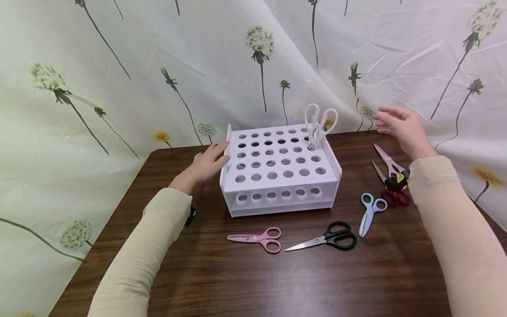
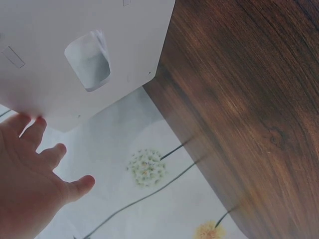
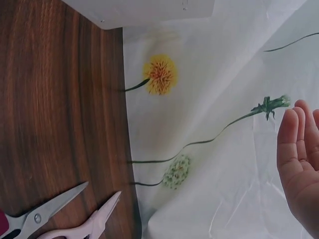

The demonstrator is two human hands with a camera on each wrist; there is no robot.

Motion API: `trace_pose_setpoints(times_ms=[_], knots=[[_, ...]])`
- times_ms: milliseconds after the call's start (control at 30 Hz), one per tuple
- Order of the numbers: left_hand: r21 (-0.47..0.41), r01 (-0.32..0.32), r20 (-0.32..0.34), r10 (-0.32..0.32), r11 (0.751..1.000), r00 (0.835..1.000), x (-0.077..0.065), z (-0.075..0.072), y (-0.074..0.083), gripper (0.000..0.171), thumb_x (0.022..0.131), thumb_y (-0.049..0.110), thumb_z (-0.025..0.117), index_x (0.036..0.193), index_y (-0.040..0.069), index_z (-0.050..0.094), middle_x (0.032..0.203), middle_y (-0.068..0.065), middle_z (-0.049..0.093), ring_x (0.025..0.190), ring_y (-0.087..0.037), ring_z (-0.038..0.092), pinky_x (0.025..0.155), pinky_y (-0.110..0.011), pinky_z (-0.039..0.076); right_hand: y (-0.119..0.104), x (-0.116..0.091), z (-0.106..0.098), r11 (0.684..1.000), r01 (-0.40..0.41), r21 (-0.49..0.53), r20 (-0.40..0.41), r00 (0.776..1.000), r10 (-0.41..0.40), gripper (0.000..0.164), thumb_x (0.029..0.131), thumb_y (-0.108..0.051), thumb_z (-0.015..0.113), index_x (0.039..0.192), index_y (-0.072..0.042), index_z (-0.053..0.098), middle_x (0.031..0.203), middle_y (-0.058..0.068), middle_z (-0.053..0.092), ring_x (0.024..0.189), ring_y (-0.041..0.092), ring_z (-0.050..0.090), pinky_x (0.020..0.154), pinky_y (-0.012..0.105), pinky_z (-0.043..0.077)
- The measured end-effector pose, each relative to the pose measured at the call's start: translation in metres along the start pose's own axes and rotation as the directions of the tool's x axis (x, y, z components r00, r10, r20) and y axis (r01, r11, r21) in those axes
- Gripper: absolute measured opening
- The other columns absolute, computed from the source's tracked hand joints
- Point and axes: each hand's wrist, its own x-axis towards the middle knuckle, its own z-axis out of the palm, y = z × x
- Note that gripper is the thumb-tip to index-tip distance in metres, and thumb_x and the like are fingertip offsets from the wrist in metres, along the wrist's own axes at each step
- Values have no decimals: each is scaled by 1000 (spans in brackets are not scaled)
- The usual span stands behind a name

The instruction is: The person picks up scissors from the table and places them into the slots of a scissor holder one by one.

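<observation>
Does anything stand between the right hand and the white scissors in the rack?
Nothing visible. In the head view, only tabletop and cloth show between the right hand and the white scissors; the pale pink scissors lie below that line.

The person wears cream long sleeves, the left sleeve (image 1: 132, 259) and right sleeve (image 1: 455, 224) both creased, with a small black object (image 1: 191, 216) at the left wrist and the left hand (image 1: 203, 165) and right hand (image 1: 405, 128) bare.

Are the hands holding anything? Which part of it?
Nothing is held. The right hand is raised, empty; the left hand just touches the white rack's side.
</observation>
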Motion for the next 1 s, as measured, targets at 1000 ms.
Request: trace_pose_setpoints(times_ms=[1000], knots=[[16, -8, 0, 8, 1000, 1000, 0, -1, 1, 57, 99, 38, 33, 149, 15, 17, 152, -5, 16, 138, -26, 2, 102, -58, -2, 16, -17, -51, 990, -91, -104, -93, 992, 81, 18, 85, -2, 64, 89, -18, 68, 83, -4, 67, 68, 10, 62, 62, 23, 52]])
